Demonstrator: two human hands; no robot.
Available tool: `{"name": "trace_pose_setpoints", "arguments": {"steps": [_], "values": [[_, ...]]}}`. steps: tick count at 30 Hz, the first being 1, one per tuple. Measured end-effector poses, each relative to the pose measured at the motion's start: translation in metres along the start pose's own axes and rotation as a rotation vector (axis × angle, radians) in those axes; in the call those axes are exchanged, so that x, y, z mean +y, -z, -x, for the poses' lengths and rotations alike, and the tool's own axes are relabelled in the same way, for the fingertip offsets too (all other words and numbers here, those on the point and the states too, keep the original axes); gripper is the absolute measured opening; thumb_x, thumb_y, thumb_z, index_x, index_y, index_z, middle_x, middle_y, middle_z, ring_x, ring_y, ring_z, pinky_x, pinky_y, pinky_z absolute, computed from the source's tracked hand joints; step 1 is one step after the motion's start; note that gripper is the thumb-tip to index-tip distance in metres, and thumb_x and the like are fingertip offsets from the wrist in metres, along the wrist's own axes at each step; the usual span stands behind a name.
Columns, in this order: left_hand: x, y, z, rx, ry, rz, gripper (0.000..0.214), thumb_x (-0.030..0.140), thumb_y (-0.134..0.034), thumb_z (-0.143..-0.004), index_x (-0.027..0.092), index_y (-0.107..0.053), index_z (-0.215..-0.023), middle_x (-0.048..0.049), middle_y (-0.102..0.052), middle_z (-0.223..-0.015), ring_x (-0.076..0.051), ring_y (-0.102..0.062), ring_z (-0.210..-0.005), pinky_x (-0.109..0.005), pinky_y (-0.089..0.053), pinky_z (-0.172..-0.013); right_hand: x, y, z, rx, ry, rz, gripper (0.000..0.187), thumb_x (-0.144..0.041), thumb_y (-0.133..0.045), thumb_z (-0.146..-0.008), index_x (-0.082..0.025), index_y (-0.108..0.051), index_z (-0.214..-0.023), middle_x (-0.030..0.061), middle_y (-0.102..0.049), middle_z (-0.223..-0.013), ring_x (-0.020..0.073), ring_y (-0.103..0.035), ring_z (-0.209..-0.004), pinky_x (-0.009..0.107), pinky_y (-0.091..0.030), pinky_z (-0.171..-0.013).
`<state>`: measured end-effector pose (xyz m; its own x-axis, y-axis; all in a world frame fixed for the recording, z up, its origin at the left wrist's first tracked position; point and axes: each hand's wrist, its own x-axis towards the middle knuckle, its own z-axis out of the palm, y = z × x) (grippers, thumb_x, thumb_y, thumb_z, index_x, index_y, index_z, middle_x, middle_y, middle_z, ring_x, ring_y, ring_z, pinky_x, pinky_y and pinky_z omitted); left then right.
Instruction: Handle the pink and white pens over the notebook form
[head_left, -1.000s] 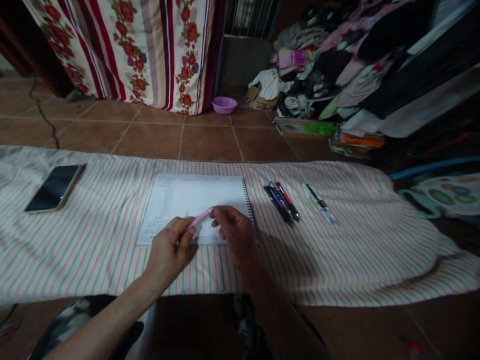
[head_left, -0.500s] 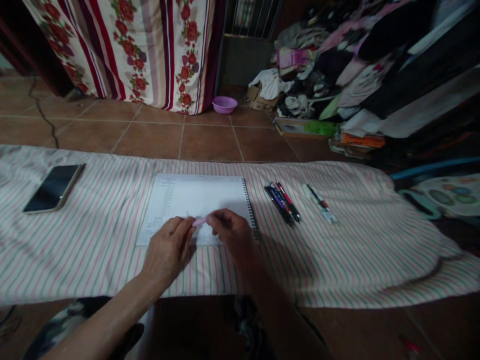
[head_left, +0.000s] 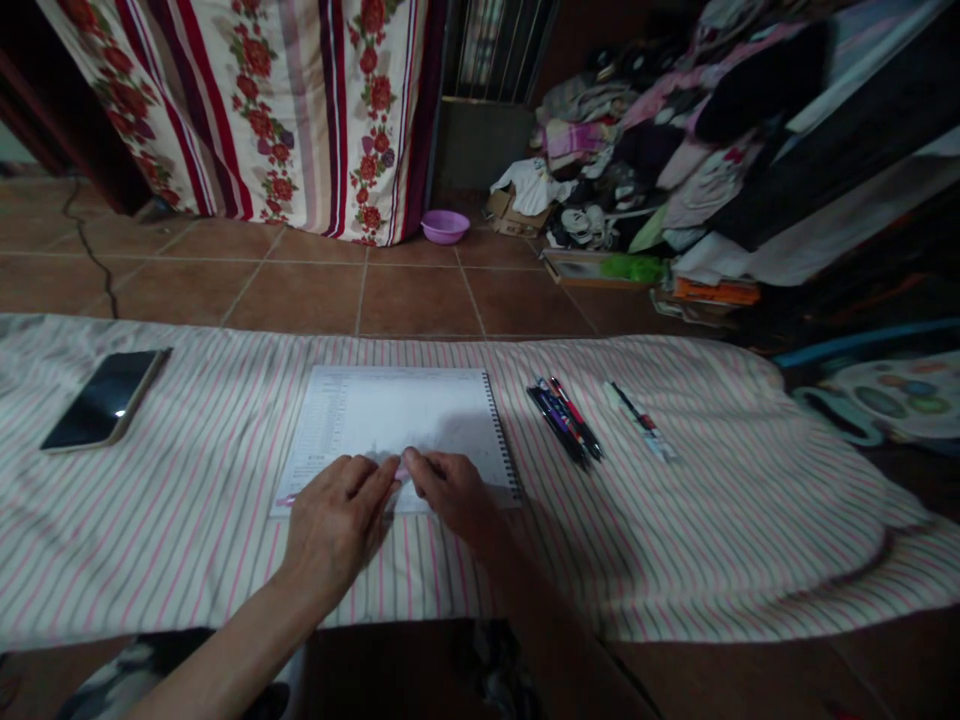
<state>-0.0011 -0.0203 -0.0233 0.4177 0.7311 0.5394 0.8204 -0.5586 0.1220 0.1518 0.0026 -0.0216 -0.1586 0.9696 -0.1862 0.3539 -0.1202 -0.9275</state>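
Note:
A spiral-bound notebook [head_left: 420,400] lies open at a printed white page, its coil on the right. Over its lower part, my left hand [head_left: 334,510] and my right hand [head_left: 454,490] meet with fingertips nearly touching. Between them shows a bit of a small pink stick-like thing [head_left: 402,470], mostly covered by the fingers; its kind is not clear. Both hands are closed in a pinch on it. A small pink piece [head_left: 286,500] is visible at the notebook's lower left corner, beside my left hand.
Several pens [head_left: 562,420] lie right of the notebook, with another light-coloured pen [head_left: 640,420] farther right. A phone [head_left: 105,400] rests at the left on the striped cloth [head_left: 712,520]. Beyond are a purple basin [head_left: 445,227], a floral curtain [head_left: 307,120] and piled clothes [head_left: 637,140].
My hands have drawn closer together, and less of the pink thing shows between them. A pink piece now shows at the notebook's lower left corner. The whole view has shifted slightly.

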Motion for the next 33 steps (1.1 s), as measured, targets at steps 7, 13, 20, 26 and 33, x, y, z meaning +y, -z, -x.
{"name": "trace_pose_setpoints", "arguments": {"steps": [7,13,20,26,33], "values": [[-0.002,0.001,-0.001,-0.064,-0.019,-0.028,0.026,0.016,-0.049,-0.085,0.014,-0.061,-0.108,-0.0049,-0.060,-0.076,-0.019,-0.053,-0.067,-0.030,-0.046,-0.057,-0.004,-0.006,0.002,-0.169,-0.260,-0.463,0.042,-0.051,-0.045,-0.079,-0.021,-0.035,-0.051,-0.0100,-0.023,-0.042,0.0043,-0.017,-0.037,0.024,-0.011,-0.040],[-0.002,0.003,-0.003,-0.105,-0.020,-0.054,0.023,0.015,-0.048,-0.084,0.013,-0.063,-0.102,-0.0058,-0.062,-0.076,-0.020,-0.052,-0.067,-0.033,-0.046,-0.058,-0.005,-0.009,0.002,-0.152,-0.293,-0.526,0.037,-0.051,-0.052,-0.074,-0.020,-0.040,-0.058,-0.0105,-0.026,-0.045,0.0034,-0.017,-0.038,0.023,-0.010,-0.040],[-0.002,-0.001,-0.005,-0.071,-0.017,-0.035,0.022,0.021,-0.047,-0.088,0.013,-0.063,-0.100,-0.0050,-0.063,-0.076,-0.019,-0.052,-0.067,-0.032,-0.045,-0.060,-0.007,-0.007,0.004,-0.124,-0.257,-0.505,0.035,-0.047,-0.054,-0.073,-0.020,-0.041,-0.056,-0.0090,-0.028,-0.046,0.0035,-0.020,-0.038,0.023,-0.011,-0.040],[-0.005,0.001,-0.006,-0.065,-0.024,-0.060,0.022,0.023,-0.044,-0.090,0.015,-0.063,-0.099,-0.0035,-0.062,-0.073,-0.017,-0.052,-0.065,-0.029,-0.043,-0.058,-0.007,-0.011,0.003,-0.089,-0.303,-0.508,0.037,-0.051,-0.051,-0.074,-0.020,-0.042,-0.057,-0.0092,-0.027,-0.045,0.0038,-0.019,-0.038,0.022,-0.011,-0.040],[-0.001,0.000,-0.009,-0.134,0.008,-0.078,0.022,0.019,-0.041,-0.090,0.015,-0.062,-0.096,-0.0034,-0.062,-0.072,-0.018,-0.054,-0.066,-0.030,-0.044,-0.060,-0.012,-0.012,0.003,-0.047,-0.273,-0.519,0.036,-0.048,-0.054,-0.069,-0.021,-0.038,-0.052,-0.0094,-0.026,-0.045,0.0045,-0.018,-0.040,0.023,-0.012,-0.041]]}}
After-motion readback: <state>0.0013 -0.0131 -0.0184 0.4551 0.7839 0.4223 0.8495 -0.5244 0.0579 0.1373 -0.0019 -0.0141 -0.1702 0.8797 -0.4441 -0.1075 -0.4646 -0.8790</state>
